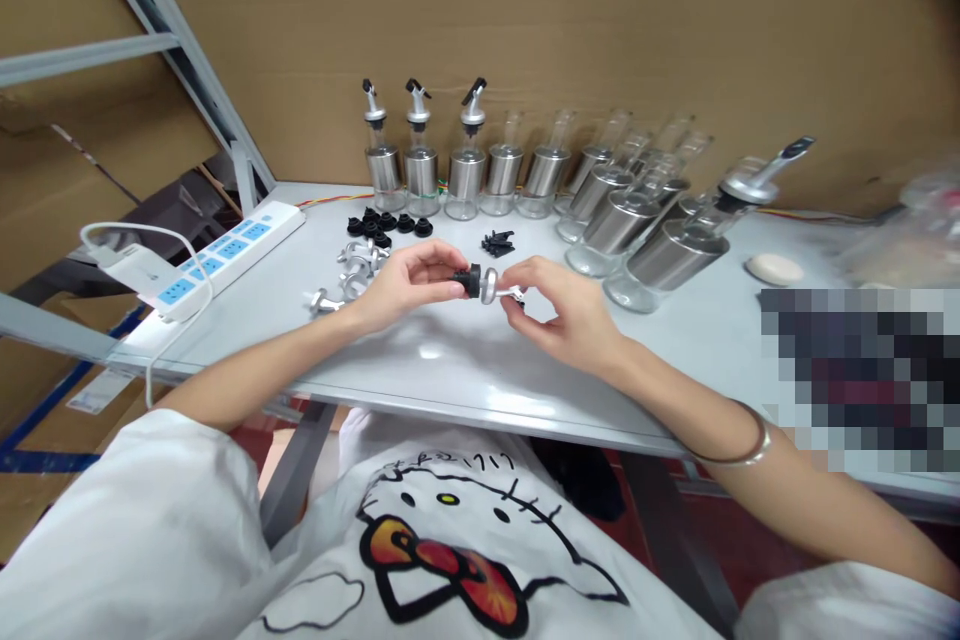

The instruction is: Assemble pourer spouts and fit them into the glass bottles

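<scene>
Black stopper [472,281] is pinched by the left hand [409,286], silver spout [490,286] by the right hand [568,312].

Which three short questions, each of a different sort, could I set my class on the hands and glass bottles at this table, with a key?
1. True or false: the left hand holds the black ribbed stopper, and the right hand is at the silver lever end.

2. How many clear glass bottles with silver metal sleeves bear silver-and-black pourers?

3. On the light grey table, which lies nearer the white power strip with blue sockets?
A) the cluster of loose black stoppers
B) the flat oval white object

Key: 1 true; 2 four; 3 A
</scene>
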A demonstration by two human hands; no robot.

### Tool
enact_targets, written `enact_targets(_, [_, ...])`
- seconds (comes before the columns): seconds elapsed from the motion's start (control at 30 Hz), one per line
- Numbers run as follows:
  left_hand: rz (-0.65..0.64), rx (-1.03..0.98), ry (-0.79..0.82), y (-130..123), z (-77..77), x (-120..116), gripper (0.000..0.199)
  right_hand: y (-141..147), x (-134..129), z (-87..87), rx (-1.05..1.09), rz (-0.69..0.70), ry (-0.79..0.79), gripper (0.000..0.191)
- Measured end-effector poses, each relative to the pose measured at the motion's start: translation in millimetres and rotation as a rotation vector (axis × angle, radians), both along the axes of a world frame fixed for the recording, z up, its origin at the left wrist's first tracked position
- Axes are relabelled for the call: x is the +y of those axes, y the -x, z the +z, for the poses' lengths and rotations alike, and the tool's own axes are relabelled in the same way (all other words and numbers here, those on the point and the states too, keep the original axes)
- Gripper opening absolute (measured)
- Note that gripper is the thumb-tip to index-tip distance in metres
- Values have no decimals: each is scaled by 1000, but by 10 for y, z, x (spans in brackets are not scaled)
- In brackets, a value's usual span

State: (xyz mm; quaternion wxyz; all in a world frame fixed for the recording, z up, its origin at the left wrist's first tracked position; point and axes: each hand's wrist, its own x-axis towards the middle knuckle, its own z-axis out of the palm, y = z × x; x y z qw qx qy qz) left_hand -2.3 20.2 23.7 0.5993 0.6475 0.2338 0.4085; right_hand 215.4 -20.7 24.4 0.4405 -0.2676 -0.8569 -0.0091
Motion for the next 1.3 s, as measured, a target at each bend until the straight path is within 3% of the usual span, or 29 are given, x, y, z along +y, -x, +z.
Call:
enact_targets(0.17, [-14, 58, -21, 5, -28, -2, 26, -43, 52, -26, -140, 3, -186, 15])
enact_targets(0.33, [-35, 114, -70, -33, -41, -21, 29, -67, 83, -24, -183, 24, -236, 10])
enact_targets(0.5, [132, -9, -260, -98, -79, -61, 30, -103, 102, -8, -178, -26, -273, 10])
enact_targets(0.73, [169, -4, -443, -99, -106, -93, 22, -99, 103, -22, -95, -35, -374, 9])
enact_targets(0.83, [187, 11, -390, -85, -111, -89, 23, -104, 91, -7, -146, -51, -409, 12])
enact_targets(0.93, [196, 52, -205, -65, -125, -58, 31, -113, 87, 33, -272, -53, -562, 14])
enact_targets(1.07, [67, 110, 53, -41, -133, -15, 37, -104, 90, 61, -328, -12, -791, 13])
enact_targets(1.17, [28, 115, 10, -48, -123, -32, 31, -92, 92, 10, -346, -21, -682, 16])
enact_targets(1.3, [87, 65, -295, -68, -132, -67, 21, -59, 83, -122, -352, -5, -372, 18])
